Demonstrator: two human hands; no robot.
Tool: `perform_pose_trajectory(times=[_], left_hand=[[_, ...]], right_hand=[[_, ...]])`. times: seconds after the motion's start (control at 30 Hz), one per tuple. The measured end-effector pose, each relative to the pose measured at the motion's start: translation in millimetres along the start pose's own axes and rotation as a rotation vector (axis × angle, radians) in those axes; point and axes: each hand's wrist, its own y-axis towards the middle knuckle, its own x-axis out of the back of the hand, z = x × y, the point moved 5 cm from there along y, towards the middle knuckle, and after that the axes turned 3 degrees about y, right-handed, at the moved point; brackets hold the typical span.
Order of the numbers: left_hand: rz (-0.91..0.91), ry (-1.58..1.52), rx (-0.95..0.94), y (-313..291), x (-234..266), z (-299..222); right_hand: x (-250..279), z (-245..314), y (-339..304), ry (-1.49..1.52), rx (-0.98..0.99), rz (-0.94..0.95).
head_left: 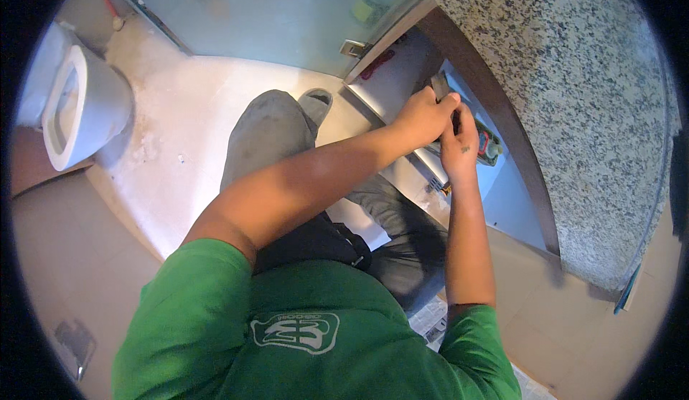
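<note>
My two hands meet at the front of an open cabinet (513, 220) under a granite counter. The fingers of my left hand (425, 118) are closed around a dark flat piece (439, 84), whose end sticks out beyond them. Right beside it, my right hand (461, 149) has its fingers curled up against the same piece; part of it shows dark between the two hands. The fingers hide the rest, so its kind cannot be made out. Behind my right hand, a bottle (490, 149) with red and green on it lies inside the cabinet.
The speckled granite counter (574, 113) overhangs on the right, above a curved brown cabinet edge (513, 134). A frosted glass panel (265, 20) with a metal fitting (354, 48) stands ahead. At the left is a white toilet (90, 106). My bent knee (269, 127) rises below my left arm.
</note>
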Motion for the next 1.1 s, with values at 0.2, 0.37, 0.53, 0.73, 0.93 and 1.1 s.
perform_pose_trajectory(times=[0.2, 0.37, 0.53, 0.73, 0.93, 1.1], left_hand=[[-0.152, 0.097, -0.228, 24.4, -12.2, 3.4], [-0.122, 0.096, -0.213, 14.5, -7.7, -12.0], [-0.107, 0.116, -0.198, 22.7, -7.3, -12.8], [-0.152, 0.236, -0.366, 36.9, -9.7, -6.7], [-0.151, 0.263, -0.418, 42.1, -3.8, -10.5], [-0.093, 0.564, -0.672, 38.7, 1.9, -25.9]], right_hand=[[9.2, 11.0, 19.9, -0.057, -0.027, 0.075], [4.4, -7.4, 16.7, 0.103, 0.014, 0.046], [2.5, -30.0, 20.3, 0.173, -0.102, 0.085], [-2.0, -16.2, 28.4, 0.149, 0.028, -0.033], [-1.3, -13.0, 26.9, 0.105, -0.031, -0.100], [-5.6, 4.9, 27.3, 0.188, -0.089, -0.115]])
